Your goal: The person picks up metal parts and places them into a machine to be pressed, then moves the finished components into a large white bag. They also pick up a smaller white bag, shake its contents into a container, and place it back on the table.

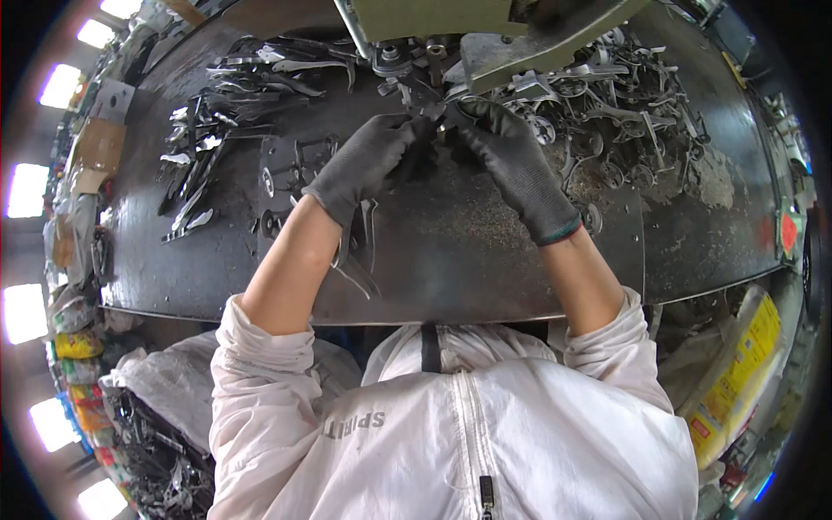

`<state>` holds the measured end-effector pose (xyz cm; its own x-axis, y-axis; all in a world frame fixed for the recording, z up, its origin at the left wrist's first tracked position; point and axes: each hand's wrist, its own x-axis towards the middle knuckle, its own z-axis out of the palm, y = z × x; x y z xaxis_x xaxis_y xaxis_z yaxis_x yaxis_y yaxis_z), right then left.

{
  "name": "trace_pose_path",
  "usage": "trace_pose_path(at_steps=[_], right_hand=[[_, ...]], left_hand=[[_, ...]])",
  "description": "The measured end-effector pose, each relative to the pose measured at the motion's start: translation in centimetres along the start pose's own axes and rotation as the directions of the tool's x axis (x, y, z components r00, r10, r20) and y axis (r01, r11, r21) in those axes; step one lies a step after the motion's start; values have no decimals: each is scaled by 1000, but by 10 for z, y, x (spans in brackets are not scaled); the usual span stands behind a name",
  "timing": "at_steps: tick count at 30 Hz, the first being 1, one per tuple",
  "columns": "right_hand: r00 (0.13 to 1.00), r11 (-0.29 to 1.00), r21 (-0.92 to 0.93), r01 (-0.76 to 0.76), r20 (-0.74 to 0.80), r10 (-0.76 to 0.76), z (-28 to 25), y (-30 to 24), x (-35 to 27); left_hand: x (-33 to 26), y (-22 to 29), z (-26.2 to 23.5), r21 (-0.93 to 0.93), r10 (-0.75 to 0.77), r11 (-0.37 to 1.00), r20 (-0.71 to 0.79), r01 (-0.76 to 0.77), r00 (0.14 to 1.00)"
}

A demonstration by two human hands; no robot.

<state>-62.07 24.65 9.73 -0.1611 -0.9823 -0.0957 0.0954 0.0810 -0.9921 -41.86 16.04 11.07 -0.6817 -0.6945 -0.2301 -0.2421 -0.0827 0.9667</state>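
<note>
Your dark steel bench [485,260] is strewn with metal parts [624,113] along its far edge; your gloved left hand [364,165] and right hand [511,160] together pinch one small metal piece [436,114].

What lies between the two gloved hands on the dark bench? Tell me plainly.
In the head view, the left hand and right hand meet on a small dark metal part, pinched between their fingertips just below the machine; its exact shape is unclear.

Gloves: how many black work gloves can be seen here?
2. One is on the left hand, one on the right hand; both meet at a small metal part under the machine.
</note>
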Motion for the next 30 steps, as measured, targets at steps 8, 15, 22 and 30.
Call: trace_pose_path(at_steps=[8,15,22,30], right_hand=[[946,855,-405,324,150,-287,2,15,-3],[996,993,-76,-91,4,92,-6,24,-4],[999,997,64,-47,13,46,4,10,-9],[985,982,77,-171,45,168,-3,5,-20]], left_hand=[[9,-36,0,453,18,891,-108,33,994],[-87,-50,-177,970,469,146,-240,193,850],[-208,-214,-362,847,317,218,-531,485,786],[-147,-113,-248,437,275,894,-706,96,653]])
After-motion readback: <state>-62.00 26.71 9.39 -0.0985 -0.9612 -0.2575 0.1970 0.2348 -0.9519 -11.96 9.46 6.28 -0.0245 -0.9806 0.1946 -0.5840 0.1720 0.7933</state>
